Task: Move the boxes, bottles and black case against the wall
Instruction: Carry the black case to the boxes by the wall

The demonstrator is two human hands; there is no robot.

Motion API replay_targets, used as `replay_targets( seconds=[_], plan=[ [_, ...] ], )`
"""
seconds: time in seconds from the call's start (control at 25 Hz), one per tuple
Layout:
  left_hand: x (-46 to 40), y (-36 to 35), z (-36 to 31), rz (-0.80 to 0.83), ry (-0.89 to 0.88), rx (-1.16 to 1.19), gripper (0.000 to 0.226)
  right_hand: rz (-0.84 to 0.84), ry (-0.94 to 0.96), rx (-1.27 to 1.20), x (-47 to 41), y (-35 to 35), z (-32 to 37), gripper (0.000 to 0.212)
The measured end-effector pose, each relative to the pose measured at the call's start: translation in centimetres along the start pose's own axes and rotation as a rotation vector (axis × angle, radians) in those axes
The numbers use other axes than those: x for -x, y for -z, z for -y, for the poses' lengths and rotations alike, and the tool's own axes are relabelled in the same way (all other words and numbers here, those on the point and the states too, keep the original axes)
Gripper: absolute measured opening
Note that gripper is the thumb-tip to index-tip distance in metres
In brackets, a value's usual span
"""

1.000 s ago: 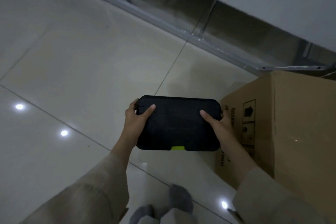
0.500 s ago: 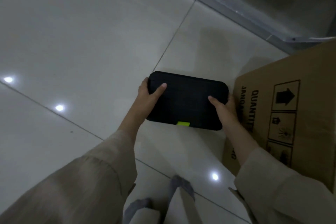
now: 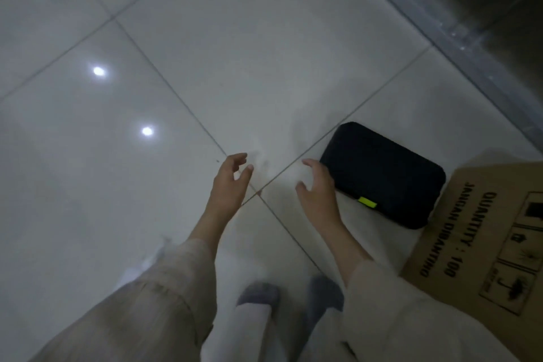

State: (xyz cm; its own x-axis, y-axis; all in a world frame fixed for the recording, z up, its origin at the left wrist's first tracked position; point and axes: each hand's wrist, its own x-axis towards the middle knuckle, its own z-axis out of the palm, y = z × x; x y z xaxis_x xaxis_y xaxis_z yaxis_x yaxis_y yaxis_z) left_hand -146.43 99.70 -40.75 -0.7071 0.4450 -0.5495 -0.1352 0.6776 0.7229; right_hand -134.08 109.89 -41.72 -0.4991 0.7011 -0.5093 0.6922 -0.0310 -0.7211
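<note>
Set down since half a second ago: black case flat on floor tiles, just beside cardboard box, near wall base. Left hand, right hand empty, fingers spread. Bottles unseen, probably pending.

The black case, carried in both hands a moment ago, now lies on the floor beside the cardboard box; both hands are empty, fingers spread.

Bare tiled floor left; black case, cardboard box block right
</note>
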Motion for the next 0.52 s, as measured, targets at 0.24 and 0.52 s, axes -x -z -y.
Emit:
replay_targets(
  seconds=[0.24, 0.52],
  plan=[
    [3.8, 10.2, 10.7, -0.276, 0.198, -0.288, 0.044, 0.348, 0.097, 0.052, 3.8, -9.6, 3.2, 0.038],
    [9.7, 14.0, 21.7, -0.282, 0.519, -0.601, 0.097, 0.627, 0.1, 0.216, 6.2, -19.6, 2.5, 0.036]
  ],
)
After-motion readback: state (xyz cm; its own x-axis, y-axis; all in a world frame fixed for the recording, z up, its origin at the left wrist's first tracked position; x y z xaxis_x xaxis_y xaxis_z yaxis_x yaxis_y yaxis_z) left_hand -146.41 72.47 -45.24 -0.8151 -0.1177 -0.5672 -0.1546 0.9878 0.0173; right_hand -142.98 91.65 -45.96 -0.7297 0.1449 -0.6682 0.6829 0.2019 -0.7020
